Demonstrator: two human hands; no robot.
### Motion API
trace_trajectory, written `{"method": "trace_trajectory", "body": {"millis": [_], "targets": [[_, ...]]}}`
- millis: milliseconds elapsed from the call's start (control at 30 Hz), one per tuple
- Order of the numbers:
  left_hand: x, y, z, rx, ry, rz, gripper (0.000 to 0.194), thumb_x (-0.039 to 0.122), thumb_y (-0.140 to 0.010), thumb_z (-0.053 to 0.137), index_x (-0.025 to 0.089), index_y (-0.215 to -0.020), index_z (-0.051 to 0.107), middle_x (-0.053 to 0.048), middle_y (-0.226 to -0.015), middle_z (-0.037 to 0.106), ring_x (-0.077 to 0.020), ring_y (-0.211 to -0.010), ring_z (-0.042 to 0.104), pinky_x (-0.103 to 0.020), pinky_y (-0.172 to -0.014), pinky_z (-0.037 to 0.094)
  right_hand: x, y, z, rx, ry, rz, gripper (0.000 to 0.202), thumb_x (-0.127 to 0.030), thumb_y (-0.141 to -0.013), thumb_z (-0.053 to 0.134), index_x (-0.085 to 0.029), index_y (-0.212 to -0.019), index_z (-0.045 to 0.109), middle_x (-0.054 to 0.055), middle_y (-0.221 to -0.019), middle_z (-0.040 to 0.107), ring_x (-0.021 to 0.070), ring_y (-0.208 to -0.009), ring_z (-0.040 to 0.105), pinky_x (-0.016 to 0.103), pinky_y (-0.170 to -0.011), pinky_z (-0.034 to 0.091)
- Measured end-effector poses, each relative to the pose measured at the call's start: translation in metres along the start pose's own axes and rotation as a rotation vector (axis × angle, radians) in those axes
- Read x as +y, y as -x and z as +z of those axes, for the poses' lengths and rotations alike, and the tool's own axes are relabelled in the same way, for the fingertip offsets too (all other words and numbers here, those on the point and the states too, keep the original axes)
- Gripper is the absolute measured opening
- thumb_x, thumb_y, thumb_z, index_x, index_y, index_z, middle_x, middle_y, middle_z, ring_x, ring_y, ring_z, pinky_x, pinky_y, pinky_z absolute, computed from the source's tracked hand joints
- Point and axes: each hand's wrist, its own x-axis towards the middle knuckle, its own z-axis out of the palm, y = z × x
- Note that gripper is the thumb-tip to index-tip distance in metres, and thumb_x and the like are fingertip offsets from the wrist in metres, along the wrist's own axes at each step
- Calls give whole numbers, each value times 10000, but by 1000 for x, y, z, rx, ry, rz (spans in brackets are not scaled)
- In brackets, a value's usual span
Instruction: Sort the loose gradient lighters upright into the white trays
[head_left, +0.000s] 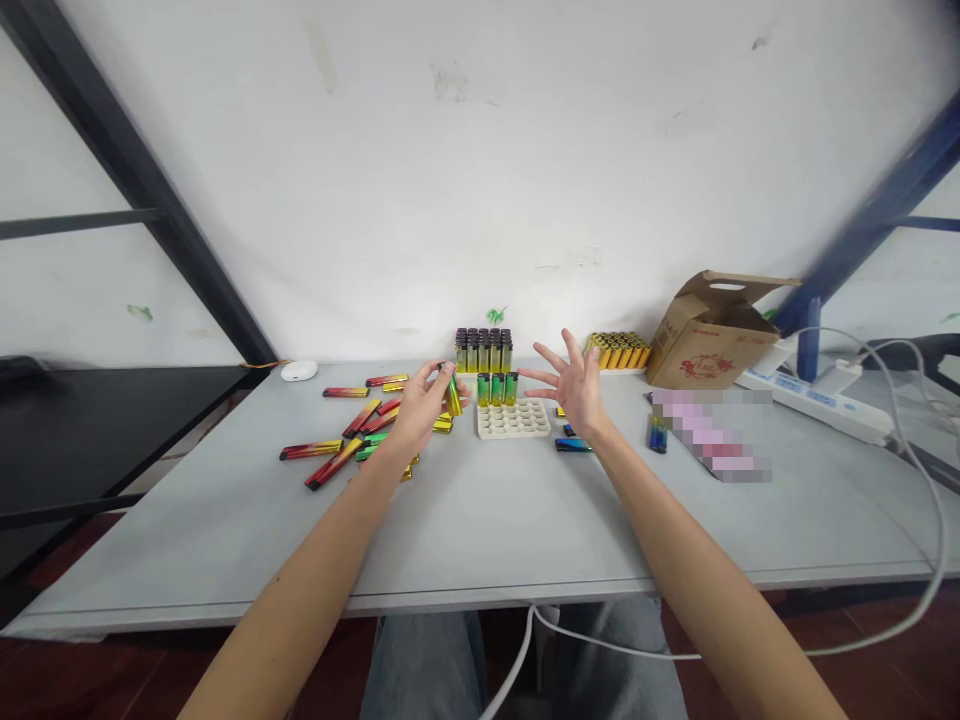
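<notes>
My left hand [427, 402] holds a green and yellow lighter [453, 396] tilted between its fingers, left of the white tray [514, 428]. Three green lighters [496, 389] stand upright in the tray's back row, and its other holes show bare. My right hand [571, 385] is raised with its fingers spread, just right of the tray, holding nothing. Beneath and beside it lie blue lighters [574, 445]. Red and yellow lighters [335, 465] lie scattered left of my left hand, with a few green ones among them.
Behind the tray stands a block of yellow-green lighters [484, 352]; gold lighters [621, 351] stand by an open cardboard box [705, 335]. A blue lighter [658, 434], a pixelated flat item [709, 440] and a power strip [825, 402] are on the right. A white case [299, 371] sits back left.
</notes>
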Motion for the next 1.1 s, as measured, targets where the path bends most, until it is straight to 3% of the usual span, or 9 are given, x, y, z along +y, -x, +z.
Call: {"method": "trace_trajectory", "body": {"millis": [200,367,467,533,700,833,1100], "targets": [[3,5,2,-128,30,-26,334,498,-805,666,206,-943,579,35,-714,549,-69,-551,529,-196,-514,447,1,0,-1,42,-12,52,829,-730,-836,-99,-319,-1546,18,118,-1450,486,244,-1013,687,363,-721,592],[3,4,2,-233,110,-141,418,550,-863,563,140,-896,638,-60,-754,642,-116,-656,574,-228,-582,445,3,-1,-2,63,-56,78,802,-680,-870,-99,-296,-1541,115,120,-1409,522,226,-969,697,329,-693,589],[2,6,3,-251,133,-137,400,550,-857,576,156,-900,626,-31,-733,611,-121,-671,588,-239,-612,470,3,-1,-2,30,-86,83,791,-657,-887,-89,-283,-1525,192,120,-1396,531,226,-972,694,324,-686,587],[2,7,5,-255,138,-142,395,570,-836,595,184,-920,598,3,-723,577,-106,-605,568,-232,-552,462,3,0,-1,1,-76,76,786,-647,-892,-90,-281,-1522,204,118,-1408,521,229,-992,688,327,-694,587],[5,7,6,-260,167,-212,446,644,-827,538,200,-868,543,27,-648,528,-54,-411,375,-168,-366,248,1,1,1,-17,-92,46,746,-635,-915,-46,-302,-1512,252,106,-1409,531,242,-1016,676,362,-714,587],[5,4,4,-280,144,-310,493,642,-853,453,170,-750,552,15,-583,462,-64,-415,339,-182,-371,259,2,2,1,-18,-77,45,760,-659,-905,-36,-309,-1502,278,103,-1402,538,248,-1022,671,375,-720,585],[5,4,4,-376,147,-396,407,520,-883,408,188,-656,464,24,-587,346,-93,-466,334,-201,-420,306,5,1,0,-34,-51,62,834,-736,-852,-31,-297,-1501,254,102,-1430,502,246,-1066,654,347,-730,587]]}}
